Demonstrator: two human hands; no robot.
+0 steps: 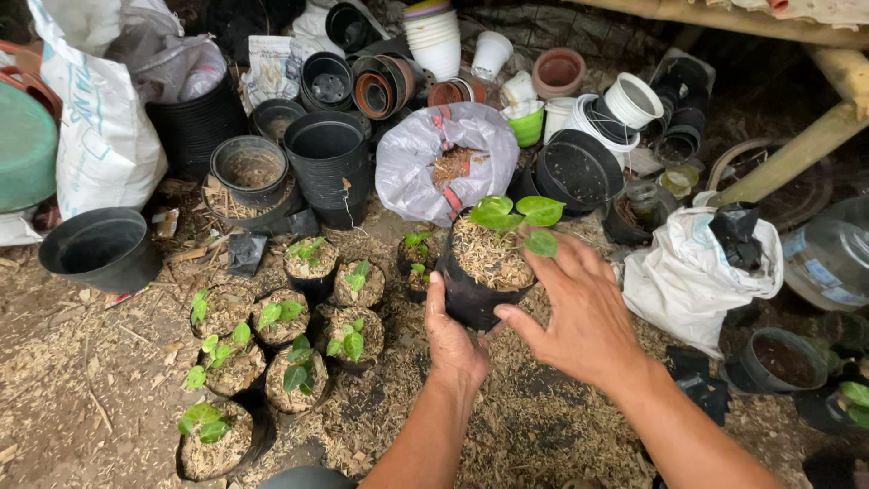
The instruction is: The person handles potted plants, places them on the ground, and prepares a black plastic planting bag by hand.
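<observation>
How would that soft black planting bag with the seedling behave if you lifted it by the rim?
The black planting bag looks thin and pliable, so it would probably sag or buckle; the left hand and right hand support it. Filled to the brim with husk mix, it may spill. The seedling looks delicate.

At centre, the black grow bag (472,294) carries bright green leaves (516,215) over tan husk filling. Upper centre, a grey sack (412,154) has red stripes; upper left, a white sack (101,136).
</observation>
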